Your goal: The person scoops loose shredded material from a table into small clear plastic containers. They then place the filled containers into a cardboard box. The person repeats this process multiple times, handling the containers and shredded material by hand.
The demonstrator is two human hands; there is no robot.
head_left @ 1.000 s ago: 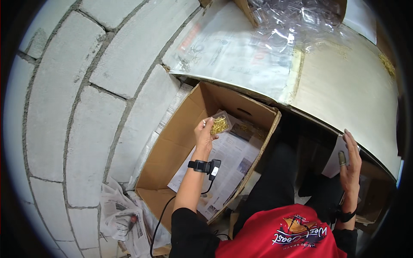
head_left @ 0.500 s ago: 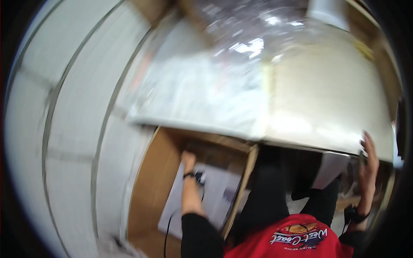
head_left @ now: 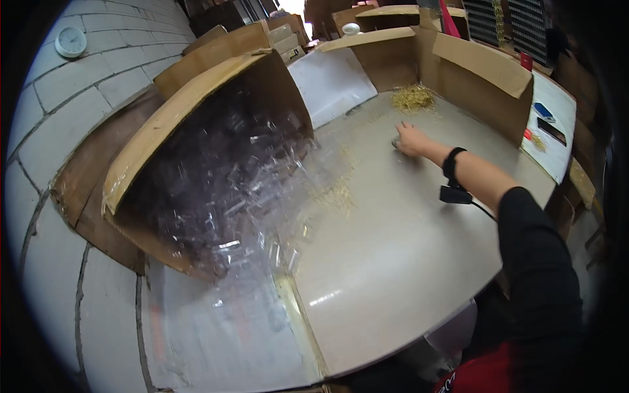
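My right hand [head_left: 413,141] reaches far over the pale tabletop [head_left: 380,262], its fingers bent together low over the surface. At its fingertips a small dark grey thing shows, too small to name. Just beyond the hand lies a heap of small thin gold-coloured pieces [head_left: 413,98]. To the left, many small clear plastic pieces [head_left: 242,190] spill from a cardboard box [head_left: 190,98] tipped on its side. More gold bits [head_left: 334,193] are scattered along the edge of the clear pieces. My left hand is out of the picture.
Cardboard walls [head_left: 481,72] border the far side of the table. On a white side surface [head_left: 553,141] at the right lie a phone [head_left: 552,130] and a blue object [head_left: 544,112]. A block wall with a round clock [head_left: 71,42] stands at the left.
My view has swung up from the open carton beside my legs to the tabletop. My right hand has moved from the table's near edge to its far part. My left hand has left view.
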